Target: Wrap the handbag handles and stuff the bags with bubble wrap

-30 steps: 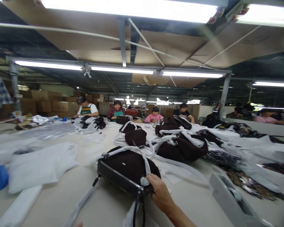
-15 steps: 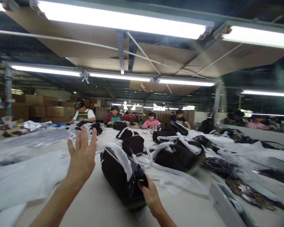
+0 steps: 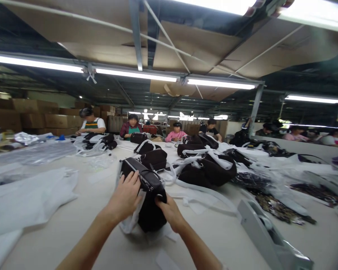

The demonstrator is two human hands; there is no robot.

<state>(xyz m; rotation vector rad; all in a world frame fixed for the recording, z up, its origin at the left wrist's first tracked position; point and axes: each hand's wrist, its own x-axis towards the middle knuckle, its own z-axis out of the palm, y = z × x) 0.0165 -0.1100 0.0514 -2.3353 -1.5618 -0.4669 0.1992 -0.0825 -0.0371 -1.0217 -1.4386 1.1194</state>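
A black handbag [image 3: 152,204] with a zip along its top stands on the table in front of me. My left hand [image 3: 126,197] lies against its near left side, fingers curled over the top edge by the zip. White wrapping hangs beneath that palm. My right hand [image 3: 169,212] grips the bag's right end, thumb near a round metal fitting. More dark bags [image 3: 153,159] sit just behind it, and a pile of black bags with white-wrapped straps [image 3: 207,170] lies to the right.
White sheets [image 3: 39,198] spread over the table's left side. At the right stand a grey tape-dispenser-like device [image 3: 266,234] and plastic bags of small metal parts [image 3: 278,206]. Several people sit along the far side, one in a pink top [image 3: 176,135]. Cardboard boxes [image 3: 35,112] are stacked behind.
My left hand has come down from the air onto the bag. The bag has turned and stands more upright, its white-wrapped strap no longer across the top. The view has tipped downward.
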